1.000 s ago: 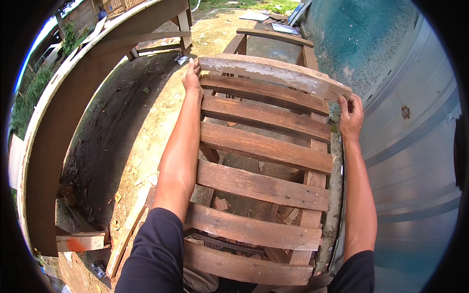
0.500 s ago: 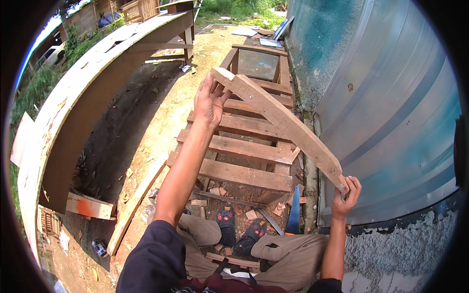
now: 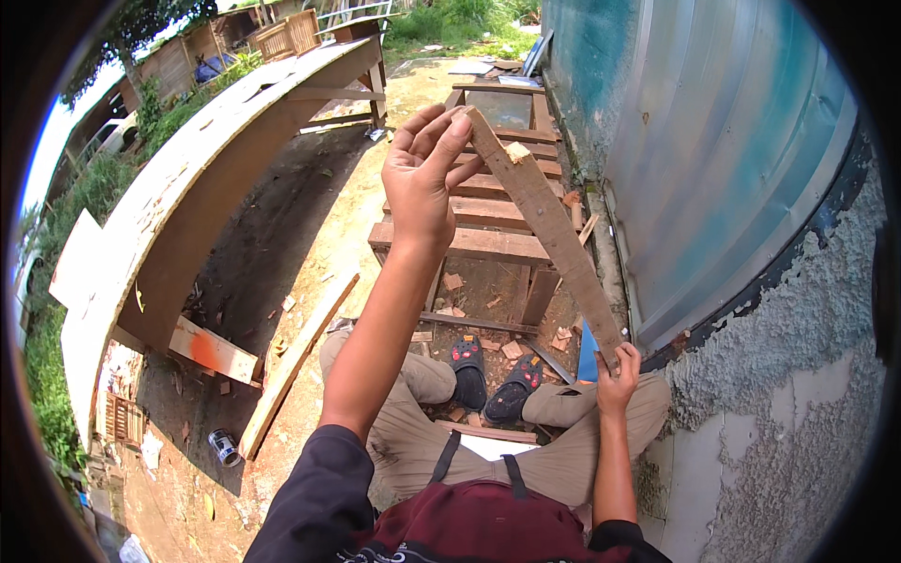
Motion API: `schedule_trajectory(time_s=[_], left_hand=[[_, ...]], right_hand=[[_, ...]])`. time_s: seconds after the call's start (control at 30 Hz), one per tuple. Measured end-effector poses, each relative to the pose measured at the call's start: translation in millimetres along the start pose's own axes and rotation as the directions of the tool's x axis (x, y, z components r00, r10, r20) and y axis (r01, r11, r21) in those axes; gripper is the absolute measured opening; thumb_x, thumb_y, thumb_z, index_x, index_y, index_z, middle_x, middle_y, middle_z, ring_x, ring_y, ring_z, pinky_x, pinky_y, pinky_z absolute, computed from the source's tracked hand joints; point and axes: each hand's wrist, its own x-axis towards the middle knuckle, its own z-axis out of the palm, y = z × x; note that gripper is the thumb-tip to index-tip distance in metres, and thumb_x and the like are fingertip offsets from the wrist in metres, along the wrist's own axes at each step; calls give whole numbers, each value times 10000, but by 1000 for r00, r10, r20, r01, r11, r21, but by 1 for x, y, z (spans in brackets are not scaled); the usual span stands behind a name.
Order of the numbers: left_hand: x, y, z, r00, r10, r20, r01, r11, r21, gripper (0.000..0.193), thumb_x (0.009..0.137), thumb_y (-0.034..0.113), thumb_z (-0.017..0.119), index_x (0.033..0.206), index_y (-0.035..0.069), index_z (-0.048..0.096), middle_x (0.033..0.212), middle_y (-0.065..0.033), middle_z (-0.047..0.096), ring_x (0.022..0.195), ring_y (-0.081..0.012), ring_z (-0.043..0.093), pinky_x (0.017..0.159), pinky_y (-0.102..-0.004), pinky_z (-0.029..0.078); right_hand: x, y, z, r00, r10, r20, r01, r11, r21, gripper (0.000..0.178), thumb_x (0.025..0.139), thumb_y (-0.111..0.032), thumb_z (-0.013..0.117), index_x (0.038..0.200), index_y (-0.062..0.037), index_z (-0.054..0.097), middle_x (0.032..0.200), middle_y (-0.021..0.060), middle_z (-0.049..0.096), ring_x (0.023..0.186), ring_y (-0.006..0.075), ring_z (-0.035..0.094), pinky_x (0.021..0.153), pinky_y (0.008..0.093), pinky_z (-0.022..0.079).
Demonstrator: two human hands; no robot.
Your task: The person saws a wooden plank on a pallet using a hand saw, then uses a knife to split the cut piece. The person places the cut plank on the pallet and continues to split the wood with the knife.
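A brown wooden bar (image 3: 554,225) is held up slantwise in front of me, one end high at the left and the other low at the right. My left hand (image 3: 427,174) pinches the upper end with thumb and fingertips. Round the lower end, my right hand (image 3: 618,378) has its fingers closed. Close to the upper end a pale, freshly cut patch (image 3: 516,152) shows on the bar's edge. Beyond the bar lies a slatted wooden frame (image 3: 488,244), partly hidden by it. Near my right knee a blue saw blade (image 3: 587,353) pokes out.
A long worktable (image 3: 221,117) with a worn top curves along the left. On the ground rest a loose plank (image 3: 298,366), a can (image 3: 224,448) and several wood offcuts (image 3: 511,349) near my shoes. A corrugated metal sheet (image 3: 723,169) and rough wall stand close on the right.
The bar has been turned and steepened, its lower end drawn in toward my right knee. Both hands have come closer together, still on its ends. My view has shifted slightly.
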Motion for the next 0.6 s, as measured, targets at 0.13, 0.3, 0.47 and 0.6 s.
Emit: schedule_trajectory(time_s=[0.13,0.3,0.47,0.6], left_hand=[[-32,14,9,996,36,79,-37,999,12,563,856,123,814,1295,-43,503,1224,-192,637,1078,-215,669,832,-341,637],[-64,8,2,993,-16,115,-2,988,158,531,839,104,829,1257,-42,538,1206,-175,645,1095,-208,650,862,-329,619],[-113,-57,-42,976,-73,205,-8,929,369,595,797,59,843,1292,4,518,1238,-152,639,1168,-211,610,967,-387,568],[-137,-108,-94,950,-197,243,75,898,434,674,764,11,840,1336,55,486,1352,-144,608,1247,-227,577,1026,-419,531]], right_hand=[[-37,-1,7,995,39,94,-40,999,13,443,709,-88,892,1044,24,625,1191,191,604,1084,362,615,902,420,507],[-40,-28,-6,849,70,524,-26,996,-90,584,682,-153,906,1166,9,623,1213,180,600,1101,375,618,885,446,506],[-40,20,-7,686,331,648,-242,944,-225,415,771,-226,837,1098,-19,685,1094,213,662,1050,410,631,875,460,496],[0,7,21,568,501,653,-289,864,-412,291,844,-262,781,902,13,704,955,230,684,1012,417,647,847,476,504]])
